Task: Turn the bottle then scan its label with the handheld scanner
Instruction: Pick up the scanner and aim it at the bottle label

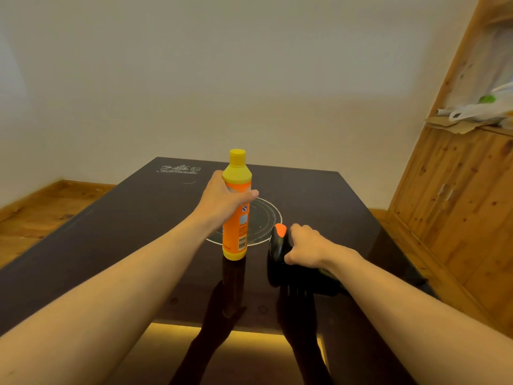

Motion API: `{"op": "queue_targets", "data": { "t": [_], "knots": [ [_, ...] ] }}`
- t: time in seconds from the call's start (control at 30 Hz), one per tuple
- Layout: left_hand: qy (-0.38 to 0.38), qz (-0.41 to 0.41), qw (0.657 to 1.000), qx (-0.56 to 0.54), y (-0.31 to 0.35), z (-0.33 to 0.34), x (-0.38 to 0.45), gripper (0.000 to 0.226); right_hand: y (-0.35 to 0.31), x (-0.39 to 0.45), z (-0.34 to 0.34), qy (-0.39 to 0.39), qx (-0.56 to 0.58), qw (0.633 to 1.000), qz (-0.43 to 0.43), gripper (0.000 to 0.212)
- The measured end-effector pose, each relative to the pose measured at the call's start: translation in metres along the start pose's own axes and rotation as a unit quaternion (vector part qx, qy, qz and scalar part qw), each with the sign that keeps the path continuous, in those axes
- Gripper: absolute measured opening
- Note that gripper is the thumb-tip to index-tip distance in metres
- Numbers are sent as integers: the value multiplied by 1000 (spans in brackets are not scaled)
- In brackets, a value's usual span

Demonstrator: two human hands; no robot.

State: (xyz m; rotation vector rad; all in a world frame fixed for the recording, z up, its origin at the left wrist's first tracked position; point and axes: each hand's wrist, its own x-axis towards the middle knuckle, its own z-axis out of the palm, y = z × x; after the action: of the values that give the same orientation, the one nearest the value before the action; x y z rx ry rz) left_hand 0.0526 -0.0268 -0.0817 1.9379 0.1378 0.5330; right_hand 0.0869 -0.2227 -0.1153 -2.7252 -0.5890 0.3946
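A yellow bottle (236, 234) with an orange label stands upright on the dark glossy table (133, 218), at the edge of a white ring printed on the top. The label side with small print and a barcode faces me. My left hand (222, 202) is wrapped around the bottle's upper part, thumb across the front. To the right lies a black handheld scanner (277, 252) with an orange trigger button on top. My right hand (308, 247) is closed over the scanner's handle, which rests on the table. Most of the handle is hidden under the hand.
The table's far edge runs close to a pale wall. A wooden cabinet (458, 195) stands at the right, with plastic bags (477, 109) on a ledge. Wooden floor (41, 215) shows at the left. The table's near edge reflects a yellow light strip.
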Motion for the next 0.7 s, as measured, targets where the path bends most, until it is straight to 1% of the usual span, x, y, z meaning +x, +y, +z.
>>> {"op": "queue_targets", "data": {
  "t": [0.13,0.23,0.33,0.47,0.6,0.7],
  "knots": [
    [7,2,1000,1,0,3,1,40,4,-1,8,-24,-30,999,-1,31],
    [15,2,1000,12,-2,3,1,40,7,-1,15,-21,-72,997,-3,34],
    [15,5,1000,25,-4,2,0,47,11,0,22,-2,-84,996,-9,35],
    [12,13,999,33,-6,1,-1,52,14,-1,27,32,-96,995,-24,44],
    [4,15,999,39,-7,-1,0,55,15,-5,27,63,-104,991,-56,34],
    [-7,15,999,39,-6,-2,2,53,16,-9,24,107,-113,983,-99,30]
  ]
}}
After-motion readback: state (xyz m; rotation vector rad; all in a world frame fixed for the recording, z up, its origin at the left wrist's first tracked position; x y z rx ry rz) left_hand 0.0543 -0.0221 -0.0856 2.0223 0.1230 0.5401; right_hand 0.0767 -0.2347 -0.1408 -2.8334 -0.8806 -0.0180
